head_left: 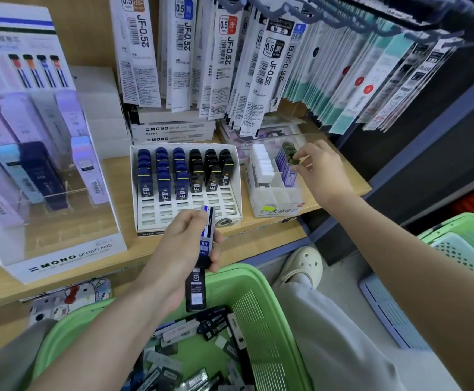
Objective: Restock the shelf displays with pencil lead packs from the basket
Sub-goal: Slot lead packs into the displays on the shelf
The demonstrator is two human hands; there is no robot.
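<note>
While the left hand grips a few slim lead packs at the centre of the frame, fingers curled round them and one dark pack hanging down over the green basket, the right hand reaches right of centre. It pinches a small dark pack between thumb and fingertips, just above the back of a white divided box. That box holds a row of white packs on its left side and purple ones beside them, under the pinched pack. Left of it on the wooden shelf stands a slotted white tray, its back rows filled with blue and black packs; the left hand overlaps its front edge. Farther left, a large tiered display carries pastel cases. Long refill packets hang from hooks across the top, their lower ends close behind the tray and the box. At the bottom, the basket holds a loose heap of packs. A second green basket sits at the right edge, near a pale shoe.
</note>
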